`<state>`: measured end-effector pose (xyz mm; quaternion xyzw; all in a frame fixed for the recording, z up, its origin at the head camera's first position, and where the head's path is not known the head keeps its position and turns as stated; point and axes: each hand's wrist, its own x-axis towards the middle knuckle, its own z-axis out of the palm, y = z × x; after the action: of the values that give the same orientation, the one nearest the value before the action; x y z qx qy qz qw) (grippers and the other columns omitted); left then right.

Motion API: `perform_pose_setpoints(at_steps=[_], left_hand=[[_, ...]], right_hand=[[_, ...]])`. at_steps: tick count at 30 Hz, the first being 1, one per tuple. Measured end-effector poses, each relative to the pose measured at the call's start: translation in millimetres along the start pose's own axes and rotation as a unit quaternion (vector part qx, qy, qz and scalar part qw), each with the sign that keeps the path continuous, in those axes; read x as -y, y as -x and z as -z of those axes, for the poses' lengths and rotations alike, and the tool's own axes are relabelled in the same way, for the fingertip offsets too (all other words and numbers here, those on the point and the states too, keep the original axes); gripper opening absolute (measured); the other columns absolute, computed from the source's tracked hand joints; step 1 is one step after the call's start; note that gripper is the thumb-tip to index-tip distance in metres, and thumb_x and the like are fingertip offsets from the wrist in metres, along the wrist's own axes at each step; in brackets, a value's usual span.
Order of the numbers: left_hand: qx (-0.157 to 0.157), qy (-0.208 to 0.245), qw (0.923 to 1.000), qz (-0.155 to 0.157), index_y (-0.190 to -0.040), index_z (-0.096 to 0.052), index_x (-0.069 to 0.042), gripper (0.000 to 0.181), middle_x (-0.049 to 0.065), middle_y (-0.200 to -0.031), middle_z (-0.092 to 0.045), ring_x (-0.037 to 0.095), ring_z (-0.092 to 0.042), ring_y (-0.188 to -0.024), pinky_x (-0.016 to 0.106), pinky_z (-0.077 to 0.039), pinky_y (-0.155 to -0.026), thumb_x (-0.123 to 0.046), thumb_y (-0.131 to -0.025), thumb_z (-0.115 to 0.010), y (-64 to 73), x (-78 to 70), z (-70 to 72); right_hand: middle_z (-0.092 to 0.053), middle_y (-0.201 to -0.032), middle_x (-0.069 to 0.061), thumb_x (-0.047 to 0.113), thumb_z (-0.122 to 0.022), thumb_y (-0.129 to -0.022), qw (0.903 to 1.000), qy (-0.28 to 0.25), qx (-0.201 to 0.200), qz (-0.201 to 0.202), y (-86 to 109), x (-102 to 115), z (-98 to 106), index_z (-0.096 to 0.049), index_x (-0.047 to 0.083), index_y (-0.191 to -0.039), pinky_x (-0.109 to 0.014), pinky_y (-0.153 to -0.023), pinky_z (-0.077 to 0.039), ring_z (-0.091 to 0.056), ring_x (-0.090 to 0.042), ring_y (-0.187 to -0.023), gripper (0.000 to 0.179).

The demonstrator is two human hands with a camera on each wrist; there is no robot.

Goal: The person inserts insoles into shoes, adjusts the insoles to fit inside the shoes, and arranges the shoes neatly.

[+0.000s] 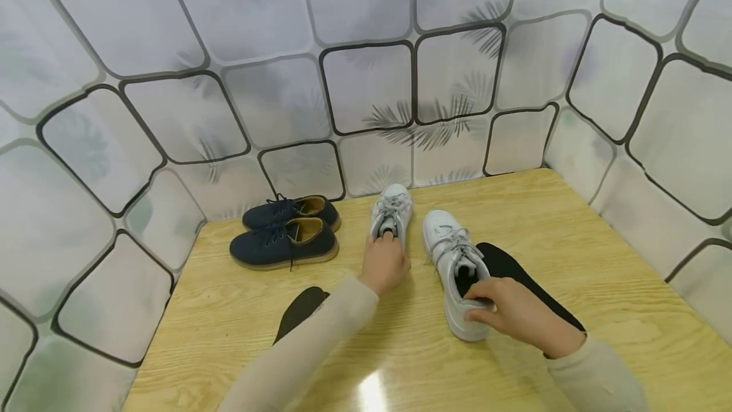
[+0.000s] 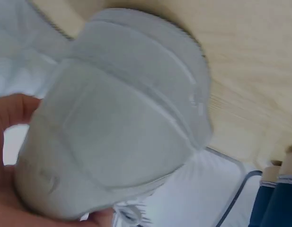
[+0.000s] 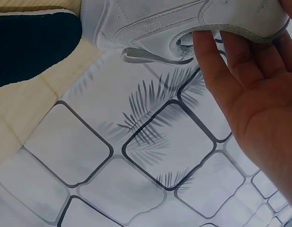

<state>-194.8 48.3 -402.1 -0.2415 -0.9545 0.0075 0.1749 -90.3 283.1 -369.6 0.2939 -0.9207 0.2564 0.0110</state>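
Observation:
Two white lace-up sneakers sit side by side on the table, toes pointing away. The left sneaker (image 1: 393,201) has my left hand (image 1: 386,266) at its heel, the fingers reaching into the opening. In the left wrist view the sneaker's heel (image 2: 117,127) fills the middle, with fingers curled round its collar. My right hand (image 1: 515,311) pinches the heel collar of the right sneaker (image 1: 447,243), some fingers inside the opening. Just right of that sneaker lies a flat black insole (image 1: 517,275). Another dark insole (image 1: 302,307) is partly hidden behind my left forearm.
A pair of navy lace-up shoes (image 1: 280,245) with tan linings stands at the back left of the wooden table (image 1: 194,323). Patterned white walls (image 1: 366,94) enclose the back and both sides.

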Motion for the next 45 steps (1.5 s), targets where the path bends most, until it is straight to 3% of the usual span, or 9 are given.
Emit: perform_pose_setpoints(at_steps=[9, 26, 30, 33, 36, 39, 41, 43, 45], left_hand=[[0.097, 0.086, 0.9905, -0.046, -0.065, -0.054, -0.012, 0.022, 0.002, -0.069, -0.053, 0.016, -0.05, -0.064, 0.03, -0.034, -0.061, -0.02, -0.08, -0.067, 26.3, -19.0, 24.9], [0.058, 0.13, 0.9841, -0.107, -0.061, -0.055, -0.011, 0.023, 0.002, -0.068, -0.054, 0.016, -0.055, -0.067, 0.029, -0.041, -0.054, -0.014, -0.079, -0.069, 55.5, -54.3, 37.7], [0.05, 0.134, 0.9814, -0.128, -0.061, -0.053, -0.012, 0.025, 0.0, -0.068, -0.051, 0.014, -0.052, -0.064, 0.025, -0.034, -0.052, -0.015, -0.079, -0.069, 59.7, -55.0, 35.7], [0.053, 0.14, 0.977, -0.152, -0.063, -0.053, -0.013, 0.025, -0.001, -0.067, -0.049, 0.01, -0.046, -0.06, 0.022, -0.028, -0.05, -0.016, -0.081, -0.069, 62.1, -53.6, 36.5], [0.12, 0.19, 0.9564, -0.186, -0.081, -0.065, -0.006, 0.011, -0.002, -0.075, -0.053, 0.005, -0.045, -0.064, 0.016, -0.033, -0.054, -0.015, -0.084, -0.069, 57.9, -42.0, 44.0], [0.196, 0.284, 0.9163, -0.204, -0.108, -0.069, -0.001, 0.022, 0.001, -0.09, -0.061, 0.004, -0.053, -0.074, 0.013, -0.042, -0.064, -0.011, -0.088, -0.066, 48.4, -18.5, 58.2], [0.19, 0.324, 0.9055, -0.197, -0.117, -0.067, -0.001, 0.028, 0.003, -0.099, -0.065, 0.007, -0.058, -0.081, 0.015, -0.045, -0.071, -0.007, -0.089, -0.065, 41.9, -3.7, 66.1], [0.124, 0.317, 0.9211, -0.189, -0.108, -0.071, -0.004, 0.02, 0.003, -0.095, -0.067, 0.011, -0.06, -0.083, 0.019, -0.047, -0.074, -0.005, -0.089, -0.066, 37.0, 3.7, 68.9], [0.044, 0.249, 0.9511, -0.177, -0.101, -0.072, -0.006, 0.014, 0.002, -0.092, -0.065, 0.015, -0.058, -0.083, 0.024, -0.046, -0.074, -0.01, -0.088, -0.069, 33.5, 4.1, 64.0]], right_hand=[[-0.067, -0.088, 0.011, 0.025, -0.075, -0.081, 0.9998, -0.014, 0.006, -0.011, 2.8, -0.1, 2.5, -0.072, 0.017, -0.092, -0.028, -0.068, -0.051, -0.062, -0.006, -0.079, 0.014], [-0.066, -0.089, 0.006, 0.021, -0.076, -0.08, 0.9994, 0.005, 0.012, -0.032, 2.7, 8.4, 1.7, -0.069, 0.012, -0.094, -0.031, -0.068, -0.051, -0.062, -0.01, -0.079, 0.018], [-0.065, -0.102, -0.004, 0.018, -0.082, -0.075, 0.9938, 0.096, -0.057, 0.001, 6.8, 18.5, -8.8, -0.066, 0.006, -0.106, -0.038, -0.076, -0.051, -0.062, -0.021, -0.092, 0.037], [-0.064, -0.104, -0.006, 0.018, -0.087, -0.067, 0.9759, 0.157, -0.135, 0.069, 5.9, 24.8, -19.8, -0.067, 0.005, -0.107, -0.041, -0.08, -0.05, -0.06, -0.024, -0.097, 0.046], [-0.065, -0.101, -0.004, 0.02, -0.088, -0.064, 0.9622, 0.182, -0.168, 0.114, 1.7, 30.4, -29.5, -0.069, 0.006, -0.103, -0.044, -0.084, -0.048, -0.06, -0.024, -0.096, 0.046], [-0.065, -0.101, -0.003, 0.023, -0.087, -0.064, 0.959, 0.192, -0.167, 0.125, -2.5, 36.9, -37.5, -0.069, 0.007, -0.103, -0.047, -0.087, -0.046, -0.06, -0.023, -0.095, 0.046], [-0.065, -0.102, -0.002, 0.023, -0.087, -0.063, 0.9588, 0.193, -0.164, 0.128, -5.3, 41.1, -41.6, -0.069, 0.009, -0.105, -0.049, -0.088, -0.045, -0.06, -0.021, -0.095, 0.048], [-0.066, -0.103, -0.001, 0.023, -0.087, -0.064, 0.9583, 0.195, -0.159, 0.135, -8.1, 43.7, -45.2, -0.069, 0.01, -0.106, -0.048, -0.088, -0.045, -0.061, -0.02, -0.095, 0.048], [-0.066, -0.102, 0.0, 0.022, -0.085, -0.066, 0.9573, 0.195, -0.161, 0.141, -11.2, 45.3, -48.6, -0.069, 0.011, -0.106, -0.046, -0.087, -0.045, -0.061, -0.019, -0.095, 0.045]])
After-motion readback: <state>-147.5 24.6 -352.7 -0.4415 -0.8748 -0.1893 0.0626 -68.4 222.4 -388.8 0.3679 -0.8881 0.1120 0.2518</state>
